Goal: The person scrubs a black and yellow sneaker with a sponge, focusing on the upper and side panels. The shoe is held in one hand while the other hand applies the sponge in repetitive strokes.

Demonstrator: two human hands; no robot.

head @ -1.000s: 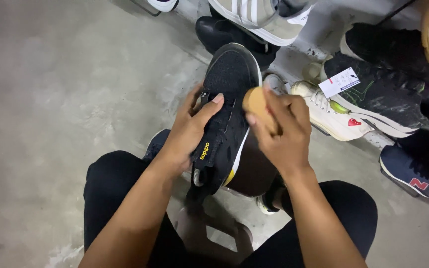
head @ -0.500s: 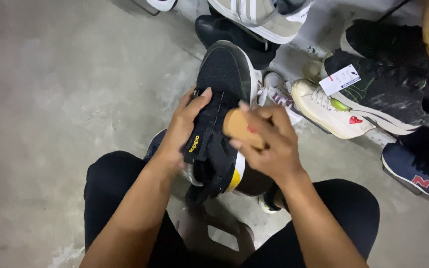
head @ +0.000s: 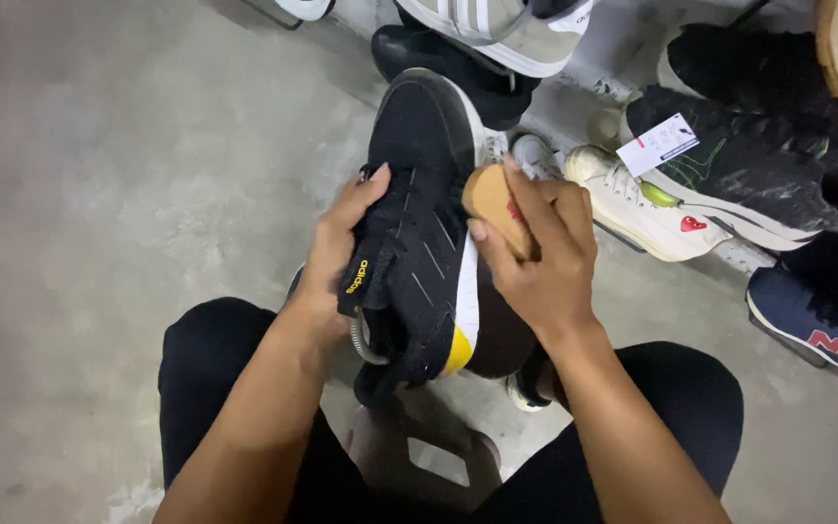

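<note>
A black sneaker [head: 419, 223] with a white sole edge and a yellow heel patch is held up over my lap, toe pointing away. My left hand [head: 337, 252] grips it along its left side, near the tongue. My right hand [head: 540, 257] holds a wooden-backed brush [head: 492, 199] pressed against the sneaker's right side, by the white sole edge. The bristles are hidden against the shoe.
Several shoes lie on the concrete floor [head: 99, 194] ahead and to the right: a white low sneaker [head: 637, 209] with a red heart, a black sneaker with a paper tag [head: 749, 170], a navy sneaker [head: 812, 325], a grey striped one [head: 497, 24]. My knees in black trousers [head: 206, 369] frame a small stool [head: 419, 456].
The shoe has rolled to the left, showing more of its right side. My right hand moved the brush up from the middle of the shoe to the right sole edge.
</note>
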